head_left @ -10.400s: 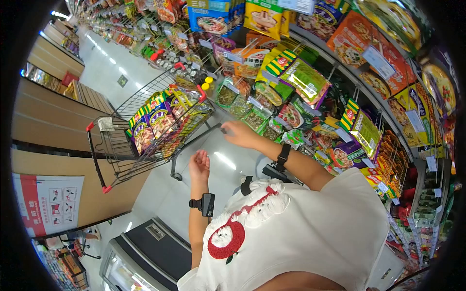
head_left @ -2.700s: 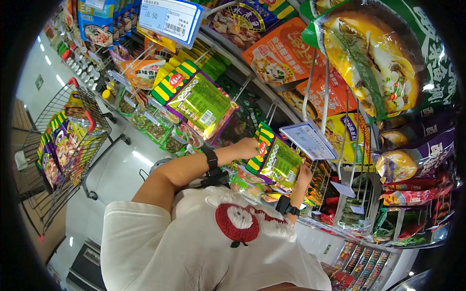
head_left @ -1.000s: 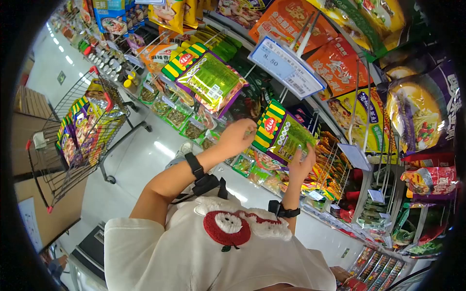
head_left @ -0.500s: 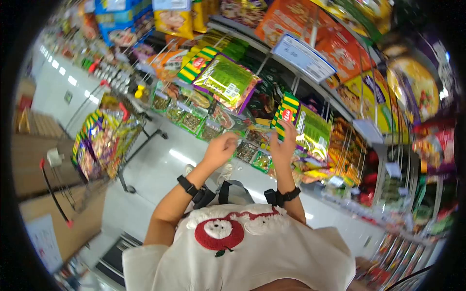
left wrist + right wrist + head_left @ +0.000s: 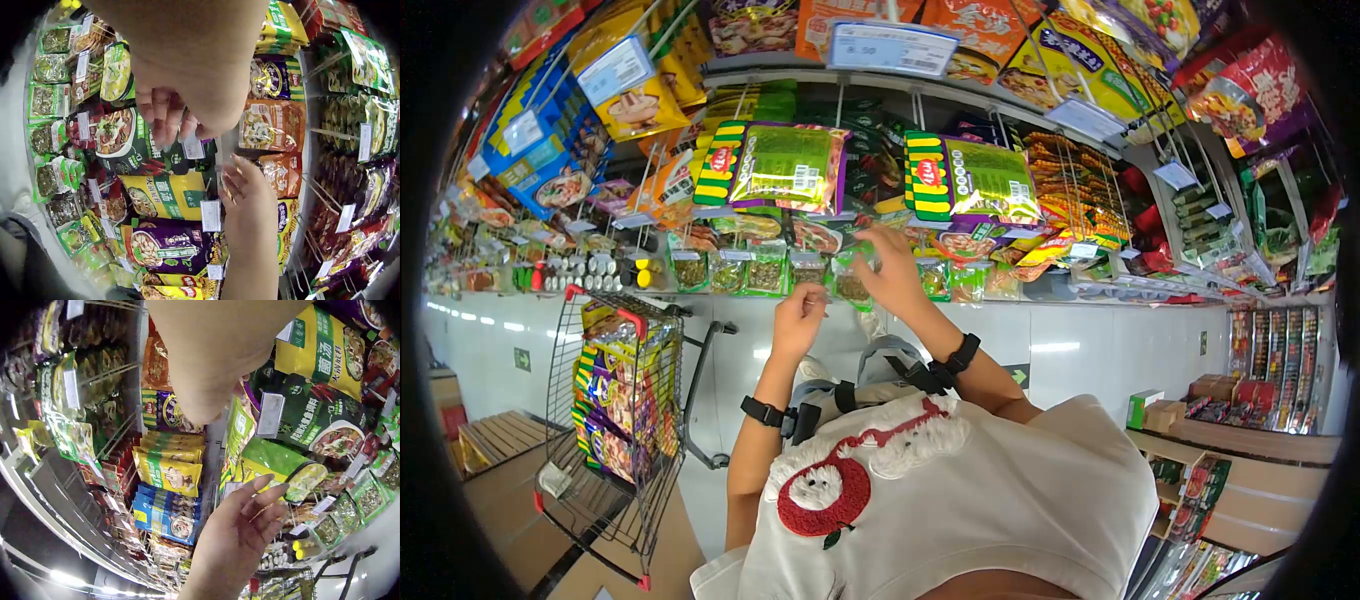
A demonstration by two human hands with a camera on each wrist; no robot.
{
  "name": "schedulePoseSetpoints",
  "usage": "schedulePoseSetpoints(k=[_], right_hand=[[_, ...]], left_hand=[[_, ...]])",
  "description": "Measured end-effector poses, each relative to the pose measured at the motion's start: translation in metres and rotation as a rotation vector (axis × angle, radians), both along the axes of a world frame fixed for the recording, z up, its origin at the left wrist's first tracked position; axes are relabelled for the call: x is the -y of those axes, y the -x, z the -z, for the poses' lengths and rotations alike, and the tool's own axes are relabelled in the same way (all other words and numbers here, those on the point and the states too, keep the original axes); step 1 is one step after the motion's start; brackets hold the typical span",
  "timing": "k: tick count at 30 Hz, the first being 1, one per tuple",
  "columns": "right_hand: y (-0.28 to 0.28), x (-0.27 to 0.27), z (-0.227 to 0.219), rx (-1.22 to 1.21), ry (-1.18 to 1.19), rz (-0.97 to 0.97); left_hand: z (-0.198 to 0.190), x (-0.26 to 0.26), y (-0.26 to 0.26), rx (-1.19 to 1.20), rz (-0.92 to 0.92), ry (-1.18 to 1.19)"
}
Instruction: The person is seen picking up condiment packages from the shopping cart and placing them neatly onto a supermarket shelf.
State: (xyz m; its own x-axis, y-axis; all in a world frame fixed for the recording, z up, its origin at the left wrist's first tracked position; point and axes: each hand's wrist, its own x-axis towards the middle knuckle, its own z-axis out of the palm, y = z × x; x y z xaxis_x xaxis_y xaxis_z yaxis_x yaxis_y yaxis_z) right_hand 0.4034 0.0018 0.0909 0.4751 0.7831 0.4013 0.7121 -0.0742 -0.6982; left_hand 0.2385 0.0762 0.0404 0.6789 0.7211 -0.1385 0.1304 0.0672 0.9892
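Note:
Both my hands are held in front of my chest, before the lower shelf packets, with nothing in them. The left hand (image 5: 797, 320) has loosely bent fingers. Slightly higher and to its right is the right hand (image 5: 892, 272), its fingers relaxed and pointing toward the left hand. Beyond them, two seasoning packets with green-and-yellow striped ends hang from the rack: a left packet (image 5: 785, 170) and a right packet (image 5: 985, 185), both showing green backs with barcodes. The left wrist view shows the right hand (image 5: 247, 194) apart from the rack; the right wrist view shows the left hand (image 5: 234, 531).
A wire shopping cart (image 5: 640, 325) stands at the left, holding several striped seasoning packets (image 5: 615, 400). Hooks with price tags (image 5: 895, 50) stick out above. Small clear packets (image 5: 765, 270) line the lowest row. Yellow-capped bottles (image 5: 645, 272) stand beyond the cart.
Earlier both hands held the right striped packet at the rack; they let go and drew back toward the body. The head view has turned, so the rack now lies straight across.

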Motion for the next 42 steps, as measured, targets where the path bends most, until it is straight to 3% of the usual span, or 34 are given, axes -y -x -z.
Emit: schedulePoseSetpoints(k=[5, 9, 17, 21, 26, 29, 30, 33, 34, 39, 42], right_hand=[[-0.043, 0.005, -0.011, 0.095, -0.075, 0.049], [-0.107, 0.019, -0.016, 0.186, -0.118, 0.143], [-0.240, 0.059, -0.014, 0.463, 0.010, 0.531], [-0.277, 0.077, -0.002, 0.263, 0.181, 0.546], [-0.300, 0.085, 0.024, -0.153, 0.205, 0.467], [-0.297, 0.083, 0.015, -0.201, 0.083, 0.450], [-0.312, 0.086, 0.032, -0.304, 0.156, 0.463], [-0.319, 0.089, 0.037, -0.322, 0.237, 0.523], [-0.325, 0.088, 0.055, -0.056, 0.032, 0.453], [-0.336, 0.093, 0.072, -0.014, 0.057, 0.410], [-0.335, 0.091, 0.070, -0.201, -0.068, 0.434]], left_hand=[[0.010, -0.002, -0.044, -0.113, 0.097, -0.192], [-0.007, 0.003, -0.094, -0.062, 0.076, -0.252], [-0.031, -0.009, -0.202, -0.017, -0.067, -0.411], [-0.017, -0.026, -0.238, -0.117, -0.184, -0.504], [-0.013, -0.035, -0.259, -0.172, -0.188, -0.459], [-0.004, -0.039, -0.266, -0.237, -0.227, -0.441], [-0.007, -0.039, -0.268, -0.266, -0.235, -0.441], [-0.008, -0.040, -0.273, -0.276, -0.248, -0.465], [-0.007, -0.040, -0.273, -0.258, -0.246, -0.482], [-0.016, -0.038, -0.270, -0.237, -0.248, -0.501], [-0.020, -0.032, -0.271, -0.064, -0.355, -0.750]])
